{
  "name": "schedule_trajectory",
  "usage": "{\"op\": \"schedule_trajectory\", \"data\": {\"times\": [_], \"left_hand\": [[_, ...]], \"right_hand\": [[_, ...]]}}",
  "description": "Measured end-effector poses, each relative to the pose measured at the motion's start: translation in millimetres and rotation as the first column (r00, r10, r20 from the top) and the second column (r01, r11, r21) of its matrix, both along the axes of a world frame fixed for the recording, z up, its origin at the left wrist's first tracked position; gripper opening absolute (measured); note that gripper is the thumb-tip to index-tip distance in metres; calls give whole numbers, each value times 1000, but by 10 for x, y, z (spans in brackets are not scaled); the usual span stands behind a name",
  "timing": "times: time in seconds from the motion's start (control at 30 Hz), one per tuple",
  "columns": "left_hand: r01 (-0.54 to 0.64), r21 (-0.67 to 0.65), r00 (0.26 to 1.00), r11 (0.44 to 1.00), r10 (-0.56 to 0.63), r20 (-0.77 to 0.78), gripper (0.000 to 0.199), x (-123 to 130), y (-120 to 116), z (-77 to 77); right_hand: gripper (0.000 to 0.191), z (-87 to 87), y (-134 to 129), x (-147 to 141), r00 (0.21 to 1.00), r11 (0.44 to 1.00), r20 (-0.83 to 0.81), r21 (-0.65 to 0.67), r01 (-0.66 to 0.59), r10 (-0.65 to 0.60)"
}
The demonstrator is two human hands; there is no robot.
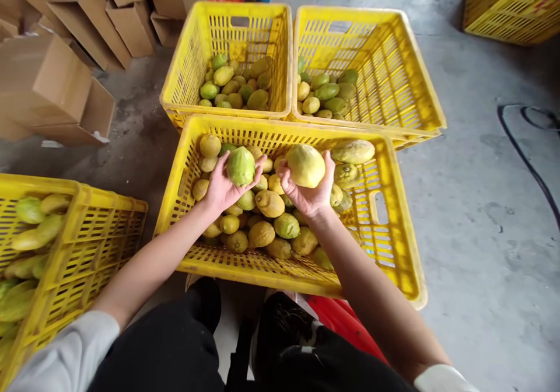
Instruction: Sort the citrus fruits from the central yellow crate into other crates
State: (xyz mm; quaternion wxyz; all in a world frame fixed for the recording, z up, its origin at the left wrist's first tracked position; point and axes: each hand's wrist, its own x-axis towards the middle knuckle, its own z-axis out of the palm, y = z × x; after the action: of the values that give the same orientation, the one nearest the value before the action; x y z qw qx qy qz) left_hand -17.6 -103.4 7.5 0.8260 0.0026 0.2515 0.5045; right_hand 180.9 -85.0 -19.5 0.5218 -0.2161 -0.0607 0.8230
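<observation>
You can count your two bare hands [222, 189], dozens of oval green-to-yellow fruits [270, 203], at least five yellow slatted plastic crates [396, 228], at least five brown cardboard boxes [63, 83].

Room is found over the grey concrete floor [481, 252], right of the front slotted yellow plastic crate [400, 205]. Its bottom is blocked by oval green-yellow fruit [270, 203].

arms [160, 259] stretch forward, left grip [222, 188] and right grip [312, 199] cupped (both turned upward).
</observation>
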Motion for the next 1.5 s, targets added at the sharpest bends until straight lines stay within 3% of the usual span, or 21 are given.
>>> {"op": "schedule_trajectory", "data": {"times": [0.1, 0.23, 0.47, 0.57, 0.77, 0.9, 1.23, 1.5], "left_hand": [[76, 33, 997, 997, -76, -6, 49, 24, -12, 30], [81, 11, 996, 997, -81, -28, 54, 46, -16, 39], [-34, -44, 999, 998, 33, -21, 40, 34, 8, -30], [-30, 6, 999, 1000, 30, -24, 38, 37, 2, -6], [26, 9, 999, 1000, -25, -35, 48, 27, -12, 57], [-1, -10, 999, 1000, 1, -49, 43, 33, 4, 33], [-17, 11, 999, 1000, 18, -38, 44, 24, -5, 21], [-20, -32, 998, 999, 19, -53, 46, 37, 40, 2]], "right_hand": [[47, 14, 6, -2, 997, 996, 15, -61, -71, 72], [35, 75, -19, -35, 997, 991, 71, -132, -33, 43], [38, 96, -55, -52, 993, 999, 110, 13, 36, -37], [38, 126, -48, -72, 994, 997, 94, 40, 59, -62], [34, 153, -32, -68, 998, 996, 60, -82, 21, -16], [40, 117, -31, -55, 996, 992, 86, -123, 9, 2], [45, 103, -42, -65, 991, 996, 99, 39, 81, -85], [36, 115, -50, -51, 994, 998, 91, 31, -60, 57]]}}
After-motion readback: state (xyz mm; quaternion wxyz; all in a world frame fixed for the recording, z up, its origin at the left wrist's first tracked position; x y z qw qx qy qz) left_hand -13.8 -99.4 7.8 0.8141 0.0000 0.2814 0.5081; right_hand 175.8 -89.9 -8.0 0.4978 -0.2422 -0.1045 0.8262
